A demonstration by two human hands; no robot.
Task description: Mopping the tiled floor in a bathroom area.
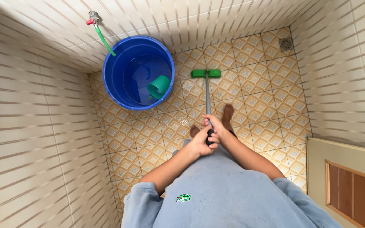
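Observation:
I hold a floor brush by its long grey handle point(207, 97) with both hands. My left hand point(201, 143) is wrapped around the black grip at the handle's top end. My right hand point(214, 125) clasps the handle just above it, touching the left hand. The green brush head point(206, 73) rests flat on the patterned floor tiles point(254, 84), in front of my bare feet point(227, 113). A wet patch shows on the tiles beside the handle.
A big blue bucket point(138, 71) with water and a floating green scoop point(159, 85) stands in the left corner under a wall tap with a green hose point(102, 36). A floor drain point(286, 43) sits far right. Striped tiled walls close in; a wooden door point(347, 185) is at right.

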